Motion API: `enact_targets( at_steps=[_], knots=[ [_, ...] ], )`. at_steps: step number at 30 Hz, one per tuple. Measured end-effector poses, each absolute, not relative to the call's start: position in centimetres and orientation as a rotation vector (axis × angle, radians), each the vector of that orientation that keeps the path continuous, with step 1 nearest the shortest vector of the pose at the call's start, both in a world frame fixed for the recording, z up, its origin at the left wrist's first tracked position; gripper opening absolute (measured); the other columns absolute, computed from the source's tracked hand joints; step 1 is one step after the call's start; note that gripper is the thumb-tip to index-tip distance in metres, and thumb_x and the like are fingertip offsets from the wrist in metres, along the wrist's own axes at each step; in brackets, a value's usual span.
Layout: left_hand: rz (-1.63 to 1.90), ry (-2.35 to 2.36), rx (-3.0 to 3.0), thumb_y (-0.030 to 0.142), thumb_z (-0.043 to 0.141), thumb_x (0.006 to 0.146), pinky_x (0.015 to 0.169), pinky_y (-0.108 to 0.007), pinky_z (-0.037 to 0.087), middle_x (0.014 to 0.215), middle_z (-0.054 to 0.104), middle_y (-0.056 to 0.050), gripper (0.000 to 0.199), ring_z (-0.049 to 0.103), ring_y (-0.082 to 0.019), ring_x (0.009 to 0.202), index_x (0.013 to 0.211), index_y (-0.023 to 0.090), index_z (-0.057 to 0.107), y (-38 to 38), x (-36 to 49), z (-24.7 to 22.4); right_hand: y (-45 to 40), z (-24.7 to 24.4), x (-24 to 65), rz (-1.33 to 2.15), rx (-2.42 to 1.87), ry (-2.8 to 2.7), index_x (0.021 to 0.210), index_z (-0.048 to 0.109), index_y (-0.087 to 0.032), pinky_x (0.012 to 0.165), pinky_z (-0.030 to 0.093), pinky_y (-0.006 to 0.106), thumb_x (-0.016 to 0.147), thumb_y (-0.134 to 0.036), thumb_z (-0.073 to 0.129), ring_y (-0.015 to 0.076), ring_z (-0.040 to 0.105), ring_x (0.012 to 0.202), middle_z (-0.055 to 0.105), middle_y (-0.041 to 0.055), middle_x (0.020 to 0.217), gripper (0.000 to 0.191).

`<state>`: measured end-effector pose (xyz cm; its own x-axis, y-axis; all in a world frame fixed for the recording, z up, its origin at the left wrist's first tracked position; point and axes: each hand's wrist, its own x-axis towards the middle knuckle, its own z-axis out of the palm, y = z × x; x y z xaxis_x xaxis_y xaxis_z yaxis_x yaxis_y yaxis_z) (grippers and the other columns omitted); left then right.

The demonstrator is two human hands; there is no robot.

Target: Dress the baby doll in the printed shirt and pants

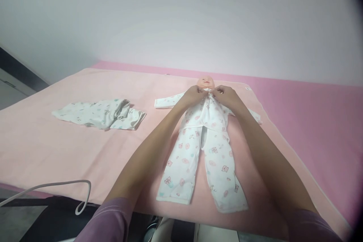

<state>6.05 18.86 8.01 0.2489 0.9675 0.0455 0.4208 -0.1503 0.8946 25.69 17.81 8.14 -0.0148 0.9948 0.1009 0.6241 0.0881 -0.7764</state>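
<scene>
A baby doll [206,82] lies on its back, its head toward the wall. It wears a white printed baby top [195,118] with long sleeves spread to the sides. White printed baby pants [184,162] cover its legs, the two legs apart toward me. My left hand [196,94] and my right hand [226,95] meet at the doll's neck, fingers pinched on the top's collar from either side. What exactly sits between the fingertips is small and partly hidden by them.
Left of the doll, a folded white printed baby garment [99,114] lies on the pale pink mat [70,151]. Brighter pink bedding [306,121] shows at right and along the wall. A white cable [53,183] loops over the front left edge.
</scene>
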Motion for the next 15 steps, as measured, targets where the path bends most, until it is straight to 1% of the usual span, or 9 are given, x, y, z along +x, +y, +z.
enact_targets(
  at_steps=[3,6,9,13,15],
  knots=[
    [0.864,1.359,1.741,0.034,0.071,0.104,0.065,-0.031,0.034,0.063,0.047,0.002,0.045,0.042,-0.014,0.062,0.067,0.023,0.046,19.8,6.5,8.4,20.0,7.9,25.8,0.651,-1.701,-1.675,0.113,0.078,-0.02,0.088,0.051,0.031,0.1,-0.043,0.076,0.0238,0.072,0.105,0.083,0.0103,0.124,0.026],
    [0.871,1.435,1.677,0.033,0.067,0.105,0.065,-0.031,0.036,0.061,0.048,0.001,0.044,0.044,-0.015,0.06,0.066,0.023,0.047,21.4,7.3,7.9,22.0,7.4,25.6,0.688,-1.753,-1.686,0.106,0.077,-0.019,0.085,0.05,0.031,0.101,-0.044,0.077,0.024,0.071,0.101,0.082,0.0108,0.118,0.026],
    [0.912,1.478,1.604,0.031,0.07,0.101,0.066,-0.031,0.038,0.063,0.053,0.001,0.037,0.048,-0.016,0.06,0.069,0.023,0.053,22.7,7.8,7.0,23.0,7.1,25.7,0.753,-1.715,-1.663,0.103,0.081,-0.018,0.082,0.049,0.028,0.099,-0.041,0.082,0.0221,0.07,0.098,0.083,0.0075,0.112,0.023],
    [0.898,1.42,1.6,0.036,0.074,0.099,0.063,-0.031,0.035,0.06,0.048,0.001,0.044,0.045,-0.014,0.058,0.066,0.024,0.047,23.4,7.6,6.2,23.3,6.8,26.6,0.939,-1.673,-1.578,0.104,0.087,-0.018,0.077,0.048,0.027,0.095,-0.038,0.086,0.02,0.069,0.09,0.084,0.005,0.104,0.022],
    [0.889,1.399,1.581,0.034,0.075,0.099,0.062,-0.031,0.035,0.058,0.046,0.002,0.044,0.044,-0.014,0.057,0.067,0.024,0.048,23.5,7.4,6.2,23.4,6.7,26.9,0.982,-1.646,-1.553,0.105,0.088,-0.019,0.078,0.048,0.027,0.095,-0.037,0.087,0.0193,0.069,0.091,0.084,0.0047,0.106,0.02]
  ],
)
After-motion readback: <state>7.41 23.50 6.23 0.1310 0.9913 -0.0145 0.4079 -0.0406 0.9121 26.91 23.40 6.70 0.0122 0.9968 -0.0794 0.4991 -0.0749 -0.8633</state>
